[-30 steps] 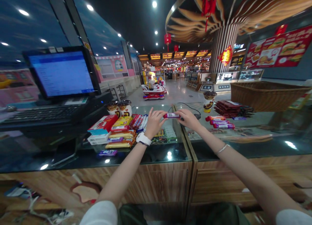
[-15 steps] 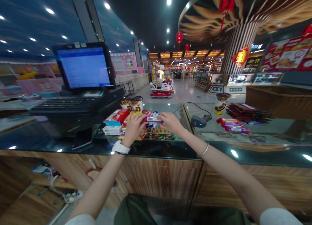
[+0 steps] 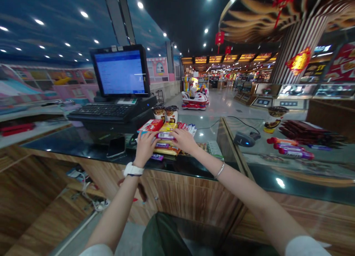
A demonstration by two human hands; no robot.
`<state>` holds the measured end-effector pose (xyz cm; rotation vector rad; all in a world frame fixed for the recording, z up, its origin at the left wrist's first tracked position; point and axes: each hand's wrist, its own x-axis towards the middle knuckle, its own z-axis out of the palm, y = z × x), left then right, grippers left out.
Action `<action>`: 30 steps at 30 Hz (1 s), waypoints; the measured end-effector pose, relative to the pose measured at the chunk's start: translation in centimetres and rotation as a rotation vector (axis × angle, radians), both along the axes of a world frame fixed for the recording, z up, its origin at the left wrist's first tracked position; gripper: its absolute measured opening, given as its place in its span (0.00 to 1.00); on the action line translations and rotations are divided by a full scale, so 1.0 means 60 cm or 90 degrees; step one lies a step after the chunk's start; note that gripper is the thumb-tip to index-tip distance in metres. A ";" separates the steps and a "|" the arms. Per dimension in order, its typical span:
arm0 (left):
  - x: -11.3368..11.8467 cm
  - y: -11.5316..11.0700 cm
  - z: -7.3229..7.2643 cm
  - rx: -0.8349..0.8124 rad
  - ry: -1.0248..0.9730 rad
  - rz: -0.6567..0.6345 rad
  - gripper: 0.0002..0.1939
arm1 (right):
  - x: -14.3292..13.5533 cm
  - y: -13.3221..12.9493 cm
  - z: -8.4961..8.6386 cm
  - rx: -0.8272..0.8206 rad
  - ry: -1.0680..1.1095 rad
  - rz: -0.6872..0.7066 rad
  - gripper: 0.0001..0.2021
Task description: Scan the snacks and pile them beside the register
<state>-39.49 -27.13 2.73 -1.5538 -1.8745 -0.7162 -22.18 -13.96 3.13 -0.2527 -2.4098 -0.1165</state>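
Observation:
Both my hands are at a pile of packaged snacks on the glass counter. A purple tube-shaped packet [image 3: 165, 136] with a white label lies across yellow packets [image 3: 166, 151], its ends pinched between my left hand [image 3: 145, 147] and my right hand [image 3: 184, 140]. On my left wrist is a white watch; a bracelet circles the right. A red box [image 3: 152, 125] rests behind my left fingers. Red-and-white slim packets [image 3: 188, 127] lie just beyond my right hand. Another purple packet [image 3: 157, 157] sticks out at the pile's front.
Two lidded cups [image 3: 171, 114] stand behind the pile. Left are a phone [image 3: 116, 146], a keyboard [image 3: 102, 111] and a monitor [image 3: 120, 71]. To the right lie a barcode scanner [image 3: 244, 138], orange and purple tubes [image 3: 295, 151], brown packets [image 3: 307, 133] and one more cup [image 3: 273, 119].
My view has turned left, so the counter sits farther right in the picture. Both hands have carried the purple tube-shaped packet left, from near the slim packets onto the yellow ones.

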 end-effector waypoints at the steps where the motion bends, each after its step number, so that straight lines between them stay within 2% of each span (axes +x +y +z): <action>1: -0.002 -0.002 -0.004 -0.004 0.000 0.010 0.15 | -0.007 -0.002 -0.003 -0.003 0.001 0.000 0.09; 9: -0.008 0.003 -0.030 -0.004 0.003 0.061 0.15 | -0.023 -0.004 -0.021 0.000 -0.013 0.018 0.12; 20: 0.001 -0.003 -0.029 0.024 -0.020 0.025 0.16 | -0.010 0.004 -0.039 -0.036 0.031 0.072 0.24; 30: 0.004 -0.009 -0.031 0.019 -0.044 -0.028 0.13 | -0.006 0.011 -0.041 -0.036 0.058 0.120 0.15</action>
